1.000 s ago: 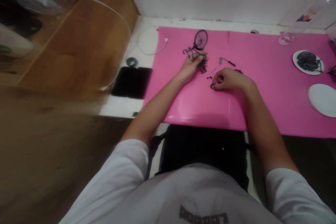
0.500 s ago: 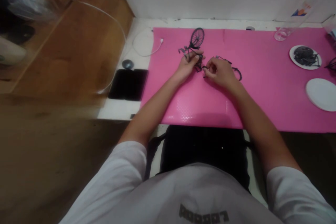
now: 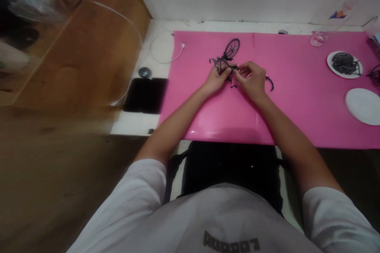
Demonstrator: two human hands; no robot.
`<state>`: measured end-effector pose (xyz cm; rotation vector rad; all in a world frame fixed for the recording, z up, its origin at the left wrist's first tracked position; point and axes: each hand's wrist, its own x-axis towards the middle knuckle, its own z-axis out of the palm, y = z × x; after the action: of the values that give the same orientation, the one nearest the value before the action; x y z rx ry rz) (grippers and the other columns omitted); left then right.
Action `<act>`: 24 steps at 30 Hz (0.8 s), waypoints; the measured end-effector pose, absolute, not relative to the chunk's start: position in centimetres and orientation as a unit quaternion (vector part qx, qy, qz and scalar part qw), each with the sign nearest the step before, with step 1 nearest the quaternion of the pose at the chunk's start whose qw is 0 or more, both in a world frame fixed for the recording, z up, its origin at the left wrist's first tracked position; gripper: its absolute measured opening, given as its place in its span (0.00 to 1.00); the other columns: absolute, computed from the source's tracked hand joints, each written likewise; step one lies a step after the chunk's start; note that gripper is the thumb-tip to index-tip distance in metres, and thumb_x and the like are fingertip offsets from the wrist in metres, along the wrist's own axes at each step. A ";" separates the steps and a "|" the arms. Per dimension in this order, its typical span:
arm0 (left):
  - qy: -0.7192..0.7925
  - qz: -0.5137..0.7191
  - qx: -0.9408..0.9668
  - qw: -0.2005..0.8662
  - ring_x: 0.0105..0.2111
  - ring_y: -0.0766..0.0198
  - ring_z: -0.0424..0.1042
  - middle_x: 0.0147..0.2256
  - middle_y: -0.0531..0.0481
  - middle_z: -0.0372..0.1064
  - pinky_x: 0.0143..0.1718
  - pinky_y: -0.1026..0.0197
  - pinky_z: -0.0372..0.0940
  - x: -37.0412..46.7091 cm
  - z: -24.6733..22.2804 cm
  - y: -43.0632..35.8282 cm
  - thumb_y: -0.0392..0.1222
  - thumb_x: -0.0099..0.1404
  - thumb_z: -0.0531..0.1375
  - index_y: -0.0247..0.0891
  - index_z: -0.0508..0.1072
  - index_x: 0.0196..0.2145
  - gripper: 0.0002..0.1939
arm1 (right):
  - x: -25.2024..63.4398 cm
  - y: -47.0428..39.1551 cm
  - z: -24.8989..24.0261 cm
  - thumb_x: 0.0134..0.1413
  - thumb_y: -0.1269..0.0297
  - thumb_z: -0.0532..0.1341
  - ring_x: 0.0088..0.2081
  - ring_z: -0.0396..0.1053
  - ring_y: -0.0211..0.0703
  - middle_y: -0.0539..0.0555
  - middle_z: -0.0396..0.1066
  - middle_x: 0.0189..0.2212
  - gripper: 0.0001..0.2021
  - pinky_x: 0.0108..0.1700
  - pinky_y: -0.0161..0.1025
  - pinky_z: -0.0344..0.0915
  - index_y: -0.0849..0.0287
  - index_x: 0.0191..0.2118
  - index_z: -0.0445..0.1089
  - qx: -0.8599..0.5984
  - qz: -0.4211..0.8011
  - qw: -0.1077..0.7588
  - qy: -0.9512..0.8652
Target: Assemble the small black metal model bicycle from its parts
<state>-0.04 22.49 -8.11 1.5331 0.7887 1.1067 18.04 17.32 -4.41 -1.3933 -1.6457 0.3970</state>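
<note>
On the pink plastic mat (image 3: 297,99), the left hand (image 3: 216,80) grips a small black metal model bicycle frame (image 3: 225,60) with 1 spoked wheel; the right hand (image 3: 251,79) pinches closed at the frame's rear, its contents hidden.

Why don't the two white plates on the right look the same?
The far plate holds a heap of dark parts; the near plate shows only bare white. The far plate looks smaller and sits nearer the wall; the near plate looks bigger and lies closer to the person. Both are round, white, and on the pink mat.
</note>
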 end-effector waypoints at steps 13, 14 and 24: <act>0.323 0.477 0.575 0.581 0.58 0.46 0.80 0.45 0.40 0.84 0.63 0.45 0.72 0.2 -7.1 21.7 0.61 0.69 0.72 0.42 0.84 0.52 0.23 | 17.4 16.2 -2.5 0.65 0.53 0.70 0.46 0.78 0.57 0.59 0.84 0.45 0.18 0.50 0.54 0.73 0.50 0.56 0.81 -0.571 0.207 0.378 -0.698; 0.323 0.478 0.573 0.583 0.56 0.46 0.80 0.44 0.41 0.84 0.63 0.46 0.73 0.2 -7.0 21.7 0.60 0.69 0.72 0.43 0.84 0.51 0.22 | 17.5 16.2 -2.5 0.66 0.52 0.69 0.46 0.78 0.58 0.59 0.84 0.45 0.19 0.50 0.53 0.73 0.49 0.58 0.81 -0.567 0.202 0.373 -0.706; 0.319 0.479 0.563 0.593 0.53 0.50 0.82 0.40 0.43 0.83 0.61 0.49 0.73 0.0 -7.7 22.1 0.60 0.66 0.73 0.41 0.84 0.46 0.20 | 17.7 16.7 -3.3 0.66 0.46 0.70 0.47 0.75 0.59 0.58 0.82 0.44 0.21 0.53 0.55 0.71 0.45 0.60 0.82 -0.541 0.167 0.366 -0.738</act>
<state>0.00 22.10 -7.74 1.3096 0.7417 1.1127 17.70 16.73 -3.28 -1.3913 -1.8975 0.4297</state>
